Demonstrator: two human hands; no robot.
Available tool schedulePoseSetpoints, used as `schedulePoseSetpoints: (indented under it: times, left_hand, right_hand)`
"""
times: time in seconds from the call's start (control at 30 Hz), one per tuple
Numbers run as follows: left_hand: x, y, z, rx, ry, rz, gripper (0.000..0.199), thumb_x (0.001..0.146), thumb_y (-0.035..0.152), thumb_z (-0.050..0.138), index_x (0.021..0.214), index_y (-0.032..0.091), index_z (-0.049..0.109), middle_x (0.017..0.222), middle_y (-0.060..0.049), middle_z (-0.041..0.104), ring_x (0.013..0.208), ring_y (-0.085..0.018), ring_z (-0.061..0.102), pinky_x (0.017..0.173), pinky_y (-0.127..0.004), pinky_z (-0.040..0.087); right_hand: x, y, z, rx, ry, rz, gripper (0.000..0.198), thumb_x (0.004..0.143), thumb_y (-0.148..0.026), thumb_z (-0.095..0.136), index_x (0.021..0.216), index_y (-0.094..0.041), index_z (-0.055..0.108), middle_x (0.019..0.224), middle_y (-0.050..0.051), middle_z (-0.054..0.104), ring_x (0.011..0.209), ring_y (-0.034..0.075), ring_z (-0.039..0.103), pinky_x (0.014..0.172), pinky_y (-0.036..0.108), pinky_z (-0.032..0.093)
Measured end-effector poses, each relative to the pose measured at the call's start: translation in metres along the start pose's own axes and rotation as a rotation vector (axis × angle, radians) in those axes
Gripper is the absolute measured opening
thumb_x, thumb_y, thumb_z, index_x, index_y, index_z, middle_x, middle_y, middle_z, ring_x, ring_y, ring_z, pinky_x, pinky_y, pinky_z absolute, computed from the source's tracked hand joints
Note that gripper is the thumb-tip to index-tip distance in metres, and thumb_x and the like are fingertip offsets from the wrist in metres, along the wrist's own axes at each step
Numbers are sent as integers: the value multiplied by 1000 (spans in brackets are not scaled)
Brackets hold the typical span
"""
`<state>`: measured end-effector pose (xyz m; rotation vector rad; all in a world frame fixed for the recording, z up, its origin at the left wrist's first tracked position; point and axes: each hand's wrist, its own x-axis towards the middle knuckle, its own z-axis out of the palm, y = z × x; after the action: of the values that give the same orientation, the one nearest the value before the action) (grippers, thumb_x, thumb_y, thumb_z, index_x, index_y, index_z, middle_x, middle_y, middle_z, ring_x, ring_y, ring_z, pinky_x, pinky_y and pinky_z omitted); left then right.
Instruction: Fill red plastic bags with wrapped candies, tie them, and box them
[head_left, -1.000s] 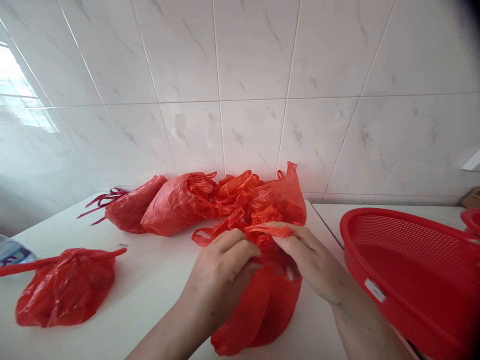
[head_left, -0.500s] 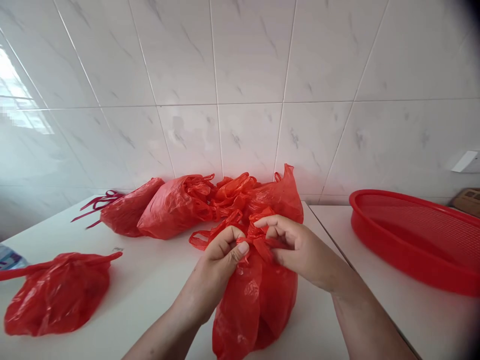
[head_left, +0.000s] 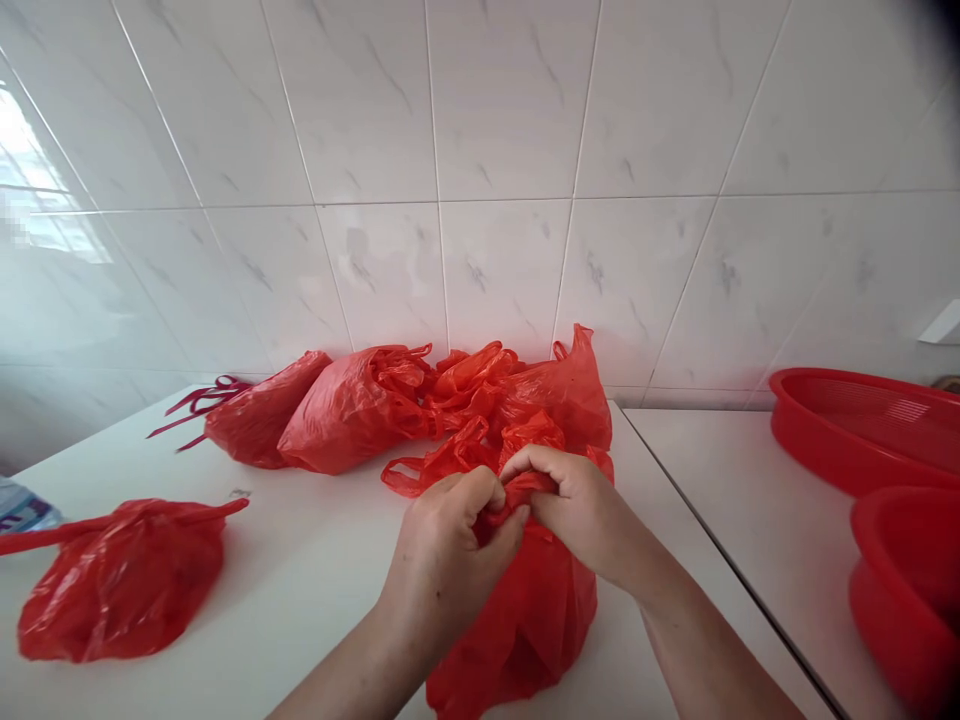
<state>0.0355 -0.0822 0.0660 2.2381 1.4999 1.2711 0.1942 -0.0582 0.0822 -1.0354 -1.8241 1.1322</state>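
A red plastic bag [head_left: 525,620] stands on the white table in front of me, its body hanging below my hands. My left hand [head_left: 454,540] is closed on the bag's gathered neck, thumb pointing right. From the other side my right hand [head_left: 581,505] pinches the same twisted plastic between thumb and fingers. Both hands nearly touch, and their fingers partly cover the neck. Just behind them lie loose red bag handles [head_left: 439,468].
Several filled red bags [head_left: 352,415] lie along the tiled wall. Another tied red bag [head_left: 127,585] sits at left, near a clear plastic item [head_left: 24,508]. On the right are a red mesh-bottomed basket [head_left: 817,440] and a second red container [head_left: 877,590]. A seam divides the tabletop.
My left hand has turned over and closed around the bag's neck; my right fingers have drawn in onto it. The mesh basket has shifted right, and a second red container has appeared there.
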Motion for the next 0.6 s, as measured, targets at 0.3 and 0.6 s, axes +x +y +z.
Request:
schedulePoseSetpoints:
  times: [0.3,0.6]
  left_hand:
    - [4,3,-14,67,15,274,21,75,7,52,64,20,39,66,2,50,61,-12,45,60,-26,38]
    - [-17,18,-75,-295,-570,364,23,80,20,62,62,21,48,69,0,56,60,-10,51,55,-21,43]
  right_hand:
    - [1,5,-17,339,78,-15,13,82,-29,57,90,-20,64,82,-1,57,73,11,50,69,26,41]
    - [22,42,-33,-328,376,94,12,77,-20,49,85,-21,57,67,-3,53,59,13,49,59,27,37]
